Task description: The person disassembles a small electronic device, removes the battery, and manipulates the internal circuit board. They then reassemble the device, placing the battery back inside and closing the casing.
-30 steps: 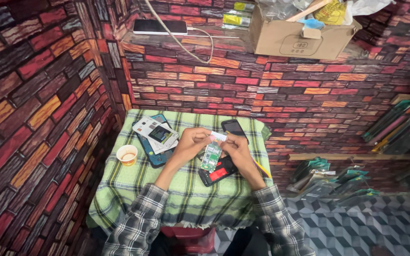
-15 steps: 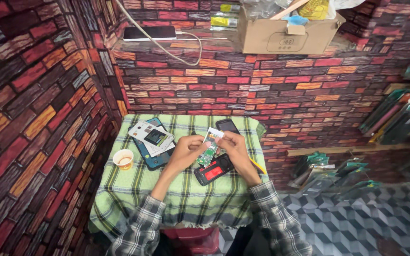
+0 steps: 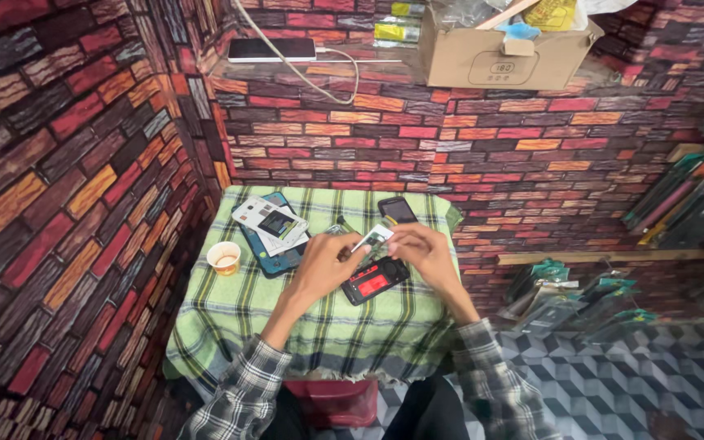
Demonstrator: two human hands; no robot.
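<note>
1. clearly, both hands met over the middle of the green checked tablecloth (image 3: 230,314): the left hand (image 3: 323,265) and the right hand (image 3: 421,248) each pinched one end of a small white-and-green packet (image 3: 372,239), fingers closed on it and thumbs on top.
2. the packet sat between the two sets of fingertips, lifted just above a dark phone with a red inner panel (image 3: 375,279), which lay flat on the cloth directly below the fingers.
3. it looked thin, light and flexible, probably a film or card sleeve; a pinch at the edges seemed enough, while a hard squeeze in the middle would likely crease it.
4. the phone beneath looked stiff, smooth and fragile where its inside showed; the side edges seemed the safest hold.
5. beyond the right fingers lay a second black phone (image 3: 397,210); out past the left fingers sat white boxes on a blue case (image 3: 270,224) and, farther off, a small paper cup (image 3: 223,257).
</note>
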